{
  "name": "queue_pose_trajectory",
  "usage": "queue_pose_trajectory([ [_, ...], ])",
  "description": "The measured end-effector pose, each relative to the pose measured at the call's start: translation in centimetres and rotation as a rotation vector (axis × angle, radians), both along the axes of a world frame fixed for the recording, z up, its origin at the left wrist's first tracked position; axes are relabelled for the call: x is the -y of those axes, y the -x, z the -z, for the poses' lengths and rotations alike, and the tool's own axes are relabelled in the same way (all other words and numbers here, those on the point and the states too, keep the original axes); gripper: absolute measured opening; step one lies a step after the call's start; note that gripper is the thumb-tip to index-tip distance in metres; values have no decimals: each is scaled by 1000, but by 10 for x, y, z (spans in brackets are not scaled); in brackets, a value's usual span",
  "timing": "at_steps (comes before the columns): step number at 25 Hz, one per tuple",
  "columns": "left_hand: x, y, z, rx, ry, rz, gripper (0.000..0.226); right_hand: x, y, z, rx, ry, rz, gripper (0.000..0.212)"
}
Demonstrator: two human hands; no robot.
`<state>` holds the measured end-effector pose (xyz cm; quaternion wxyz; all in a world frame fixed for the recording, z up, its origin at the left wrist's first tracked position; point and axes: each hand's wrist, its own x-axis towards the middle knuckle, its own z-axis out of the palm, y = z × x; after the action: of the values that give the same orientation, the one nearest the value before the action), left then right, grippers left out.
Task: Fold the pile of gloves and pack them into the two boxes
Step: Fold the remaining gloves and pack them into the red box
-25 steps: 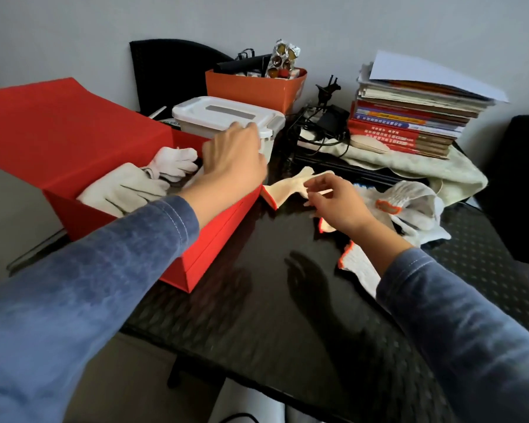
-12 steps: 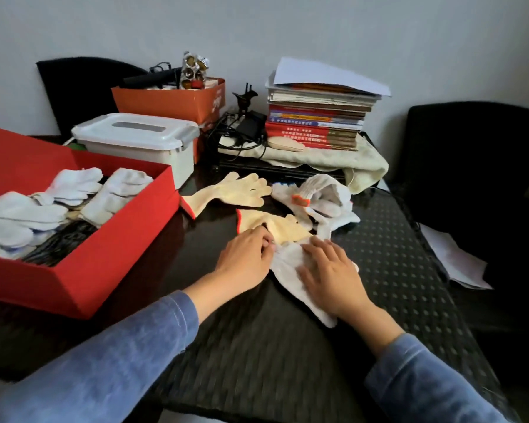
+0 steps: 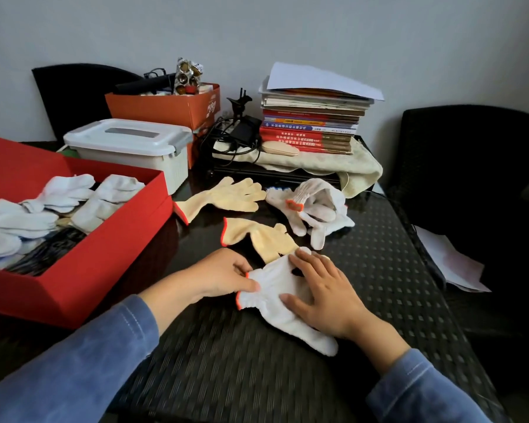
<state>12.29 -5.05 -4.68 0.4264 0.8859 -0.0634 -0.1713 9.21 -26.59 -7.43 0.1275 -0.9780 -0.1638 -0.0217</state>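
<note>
Soft white knit glove w/ orange cuff (image 3: 272, 288) lies flat on the dark woven table (image 3: 379, 270), right in front of the person. L hand (image 3: 223, 274) pinches the cuff edge, thumb on top. R hand (image 3: 324, 300) lies flat on the glove, fingers straight & spread, pressing it down. Just behind lies a pale yellow knit glove (image 3: 257, 236), its finger end touching the white one. A 2nd yellow glove (image 3: 226, 196) lies further back. Next to that sits a small heap of white gloves (image 3: 315, 206). Big red cardboard box (image 3: 104, 254) stands open on the L side, w/ folded white gloves (image 3: 22, 221) inside. Behind it: a white plastic tub (image 3: 129, 148) w/ lid on, & a stack of books (image 3: 309, 129).
</note>
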Motion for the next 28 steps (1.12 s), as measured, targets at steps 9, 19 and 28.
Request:
queue_pose_trajectory([
  [9,-35,18,-21,-213,-170,304,18,-4,-87,-49,516,33,140,45],
  [19,-21,6,-31,548,-581,54,12,6,-161,-60,357,58,224,26],
  [28,1,-73,14,550,-490,280,50,3,-126,-135,280,-1036,112,19],
])
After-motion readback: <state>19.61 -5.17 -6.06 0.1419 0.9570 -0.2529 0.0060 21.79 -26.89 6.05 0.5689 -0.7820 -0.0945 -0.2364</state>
